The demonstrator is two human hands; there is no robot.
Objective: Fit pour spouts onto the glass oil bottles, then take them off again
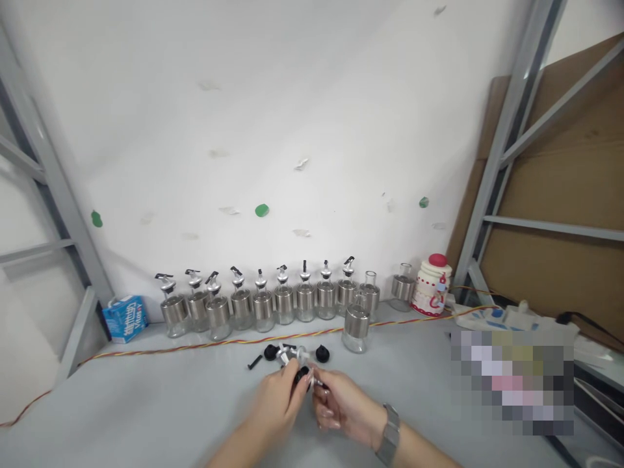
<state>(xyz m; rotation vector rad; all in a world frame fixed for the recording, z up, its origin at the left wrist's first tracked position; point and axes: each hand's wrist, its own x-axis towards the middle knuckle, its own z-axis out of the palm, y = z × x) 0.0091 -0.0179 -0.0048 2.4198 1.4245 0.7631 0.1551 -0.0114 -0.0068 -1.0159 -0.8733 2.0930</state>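
My left hand is closed around a black pourer stopper for an oil bottle. Fingertips of my right hand meet it from the other side, pinching a small dark piece that the fingers partly cover. Just beyond my hands lie loose pourer parts: a black stopper on the right, another black stopper on the left, and a short black lever. Some silver and clear parts sit between them, partly hidden by my left hand. An uncapped glass bottle with a steel band stands nearby.
Several glass bottles fitted with pourers line the wall. Uncapped bottles stand farther right, beside a cream jar with a red lid. A blue carton is at left. A twisted red-yellow wire crosses the grey table.
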